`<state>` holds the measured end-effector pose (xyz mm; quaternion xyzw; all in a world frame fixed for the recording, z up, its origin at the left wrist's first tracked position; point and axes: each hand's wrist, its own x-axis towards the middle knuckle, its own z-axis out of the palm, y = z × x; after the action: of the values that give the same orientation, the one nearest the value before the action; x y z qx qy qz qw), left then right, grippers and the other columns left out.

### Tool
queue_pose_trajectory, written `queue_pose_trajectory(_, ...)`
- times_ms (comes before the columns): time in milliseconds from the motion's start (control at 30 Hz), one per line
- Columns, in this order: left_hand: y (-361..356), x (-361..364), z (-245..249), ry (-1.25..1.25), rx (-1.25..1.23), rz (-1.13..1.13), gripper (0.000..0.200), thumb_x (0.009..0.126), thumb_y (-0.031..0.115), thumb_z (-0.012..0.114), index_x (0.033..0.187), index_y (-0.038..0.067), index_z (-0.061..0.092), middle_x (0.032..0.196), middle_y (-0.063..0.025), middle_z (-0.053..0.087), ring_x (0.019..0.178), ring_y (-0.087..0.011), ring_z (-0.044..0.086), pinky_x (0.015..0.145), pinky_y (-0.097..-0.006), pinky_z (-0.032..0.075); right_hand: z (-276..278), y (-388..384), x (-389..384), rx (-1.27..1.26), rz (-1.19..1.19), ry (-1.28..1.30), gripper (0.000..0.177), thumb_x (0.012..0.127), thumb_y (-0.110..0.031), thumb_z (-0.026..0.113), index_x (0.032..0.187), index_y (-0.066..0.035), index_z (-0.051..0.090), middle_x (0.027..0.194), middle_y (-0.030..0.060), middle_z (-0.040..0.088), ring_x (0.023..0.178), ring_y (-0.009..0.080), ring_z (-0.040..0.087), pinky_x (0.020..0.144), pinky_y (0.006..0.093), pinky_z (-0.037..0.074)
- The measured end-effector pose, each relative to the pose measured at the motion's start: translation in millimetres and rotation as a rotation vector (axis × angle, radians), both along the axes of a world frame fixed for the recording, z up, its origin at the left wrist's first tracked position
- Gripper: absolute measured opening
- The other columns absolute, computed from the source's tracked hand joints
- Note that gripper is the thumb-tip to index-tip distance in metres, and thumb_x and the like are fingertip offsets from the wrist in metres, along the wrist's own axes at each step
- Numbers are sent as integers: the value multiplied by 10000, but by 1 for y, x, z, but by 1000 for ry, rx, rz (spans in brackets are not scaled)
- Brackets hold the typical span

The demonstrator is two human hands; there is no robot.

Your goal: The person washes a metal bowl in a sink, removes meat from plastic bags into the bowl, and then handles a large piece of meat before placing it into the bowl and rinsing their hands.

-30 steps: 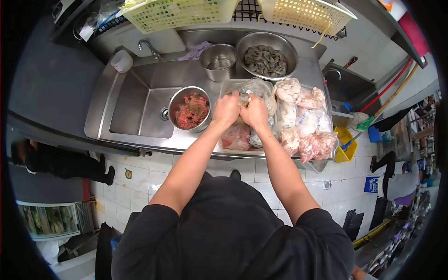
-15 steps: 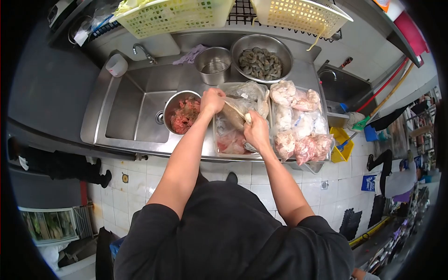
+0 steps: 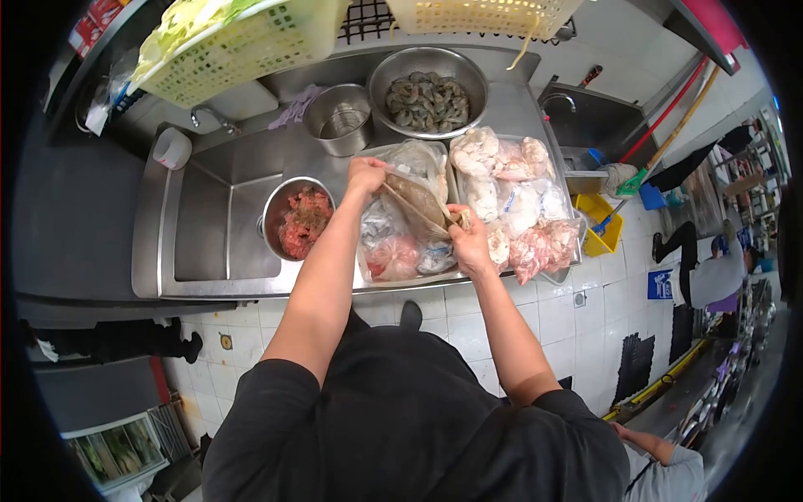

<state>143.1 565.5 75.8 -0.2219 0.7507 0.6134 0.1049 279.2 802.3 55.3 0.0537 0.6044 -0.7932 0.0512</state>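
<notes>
Brownish plastic bag (image 3: 416,201) stretches slantwise from left hand (image 3: 366,176) down to right hand (image 3: 471,241), both grips closed on it.

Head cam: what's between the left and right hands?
A plastic bag with brownish contents, stretched from left hand to right hand, above the tray of bagged meat; head view.

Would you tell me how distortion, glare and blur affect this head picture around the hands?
Head view: strong fisheye with black corners, so the sink bows; light is even, mild sheen on the steel and the plastic bag; the left hand and right hand gripping it look sharp, the edges softer.
</notes>
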Motion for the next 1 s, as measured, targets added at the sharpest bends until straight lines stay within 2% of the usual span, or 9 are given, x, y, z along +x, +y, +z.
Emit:
queue_pose_trajectory(167,-5,-13,-33,-135,308,70,134,914,-16,693,1047,-9,678,986,-87,716,880,-224,726,707,-388,651,-24,6,-11,-147,-25,-64,425,873,145,497,1256,-4,606,1098,82,674,940,172,662,783,289,547)
queue_pose_trajectory(233,-9,-21,-64,-258,642,330,241,934,-82,591,1159,-1,617,1083,-94,688,931,-237,717,755,-390,654,-19,6,-14,-185,-28,-114,413,877,154,483,1237,-9,606,1096,98,669,942,196,668,794,310,561)
queue_pose_trajectory(367,-15,-28,-114,-205,771,316,314,949,-103,511,1234,10,581,1094,-108,677,894,-252,705,715,-433,644,-7,5,-19,-333,-103,-224,409,857,162,490,1198,-25,614,1069,89,660,873,185,646,708,309,530)
queue_pose_trajectory(467,20,17,-42,-105,436,259,236,1026,82,510,1225,2,609,1033,-141,690,845,-259,704,678,-441,629,-6,7,-30,-335,-149,-308,384,862,141,511,1191,-31,608,1045,86,648,860,197,647,689,320,531)
queue_pose_trajectory(533,20,24,-38,-114,207,145,357,1080,333,523,1146,13,666,941,-137,714,813,-273,717,713,-459,627,-7,6,-29,-171,-208,-303,371,868,103,540,1206,-35,606,1024,67,638,872,196,636,710,318,531)
queue_pose_trajectory(633,3,25,-41,-204,375,39,357,1092,337,469,1266,73,636,1023,-125,707,765,-240,689,670,-457,623,-1,11,-22,202,-143,-10,369,882,32,615,1245,-36,603,992,63,630,881,204,619,770,334,537)
queue_pose_trajectory(767,18,52,-18,-81,373,227,383,1102,324,478,1258,7,626,1101,-143,710,953,-300,719,770,-511,629,75,21,-6,775,-348,505,420,879,-30,687,1289,-35,597,1017,88,647,935,218,624,846,342,531)
queue_pose_trajectory(867,15,49,-59,-71,568,198,330,1100,241,484,1277,-16,593,1190,-162,690,994,-307,719,790,-512,635,107,30,-7,663,331,293,523,825,-105,769,1313,-31,595,1122,138,687,1088,288,657,954,412,524)
queue_pose_trajectory(1000,22,53,-84,-217,865,303,234,1087,170,486,1226,18,598,1063,-130,671,855,-260,680,707,-459,610,94,7,-12,1143,389,418,573,739,-190,811,1256,-21,632,1132,247,667,1130,414,624,945,486,527)
